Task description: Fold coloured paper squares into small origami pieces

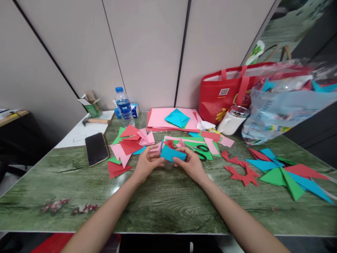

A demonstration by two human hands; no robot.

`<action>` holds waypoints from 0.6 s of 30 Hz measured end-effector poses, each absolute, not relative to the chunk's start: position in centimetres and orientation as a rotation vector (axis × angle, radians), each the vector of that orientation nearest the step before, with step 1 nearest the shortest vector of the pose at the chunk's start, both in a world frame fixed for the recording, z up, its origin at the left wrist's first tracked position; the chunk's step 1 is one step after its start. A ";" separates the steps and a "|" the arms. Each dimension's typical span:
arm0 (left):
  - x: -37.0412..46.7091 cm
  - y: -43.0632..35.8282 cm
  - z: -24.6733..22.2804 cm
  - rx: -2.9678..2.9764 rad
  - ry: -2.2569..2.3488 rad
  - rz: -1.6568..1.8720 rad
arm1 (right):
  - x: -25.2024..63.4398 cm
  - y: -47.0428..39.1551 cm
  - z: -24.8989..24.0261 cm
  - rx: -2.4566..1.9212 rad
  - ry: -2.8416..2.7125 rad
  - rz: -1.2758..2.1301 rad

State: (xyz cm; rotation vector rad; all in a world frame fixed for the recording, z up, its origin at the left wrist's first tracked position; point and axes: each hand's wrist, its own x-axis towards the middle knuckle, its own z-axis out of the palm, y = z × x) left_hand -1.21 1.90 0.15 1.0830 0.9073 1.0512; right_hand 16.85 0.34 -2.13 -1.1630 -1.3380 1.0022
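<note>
A small blue piece of folded paper (pixel 172 153) is held up between my two hands above the middle of the table. My left hand (pixel 147 162) pinches its left edge with thumb and fingers. On its right side, my right hand (pixel 191 163) grips the paper, thumb in front. Behind the paper lie black-handled scissors (pixel 202 152) on green and pink sheets, their blades partly hidden by my hand. Left of my hands is a loose pile of red, pink, green and blue folded papers (pixel 130 144). Red zigzag paper cutouts (pixel 243 174) lie to the right.
A phone (pixel 97 149), a hammer (pixel 96 121) and a water bottle (pixel 124 107) are at the left. Pink sheets (pixel 158 119) are stacked at the back. A white mug (pixel 230 122), a red bag (pixel 213 95) and a plastic bag (pixel 268 112) stand right, behind colourful paper shapes (pixel 284 175).
</note>
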 end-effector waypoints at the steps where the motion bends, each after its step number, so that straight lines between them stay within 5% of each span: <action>1: -1.0 1.7 0.1 1.094 0.909 1.011 | 16.6 0.2 -2.1 -1.147 -1.345 1.026; 8: -1.0 1.5 -0.1 1.087 0.909 1.010 | 16.3 0.1 -2.4 -1.123 -1.301 1.061; 18: -0.6 1.1 0.0 1.009 0.876 0.951 | 16.3 -0.5 -2.2 -1.007 -1.700 0.533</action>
